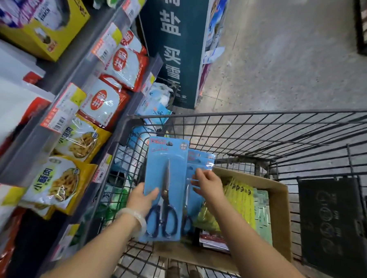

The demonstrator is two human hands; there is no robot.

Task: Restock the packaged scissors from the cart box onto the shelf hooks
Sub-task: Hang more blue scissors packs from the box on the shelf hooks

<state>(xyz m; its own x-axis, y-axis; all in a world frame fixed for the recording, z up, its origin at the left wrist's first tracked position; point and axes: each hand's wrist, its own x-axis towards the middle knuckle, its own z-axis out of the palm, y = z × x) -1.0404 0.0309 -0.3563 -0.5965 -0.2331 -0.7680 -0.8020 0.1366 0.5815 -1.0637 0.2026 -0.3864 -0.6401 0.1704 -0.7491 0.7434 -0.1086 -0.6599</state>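
Here we hold a blue-carded pack of scissors (pixel 164 189) upright above the cart, blades pointing up and the hang hole at the top, likely so it can go straight onto a hook. Our left hand (pixel 142 199) carries it, the grip clamped on the card's lower left edge with the thumb across the front. Just behind and to the right sits a second blue pack (pixel 199 161), overlapped by the first; our right hand (pixel 206 185) pinches its clear blister with fingers together on it, apparently peeling it away from the first or lifting it up out of the box. Both packs hang over the open cardboard box (pixel 279 207), which rests inside the wire shopping cart (pixel 263 130) and holds more carded goods in yellow-green and pale green. To the left, shelves of bagged food (pixel 80 137) with price tags run past. We see no hooks in view, so the hanging spot is probably elsewhere.
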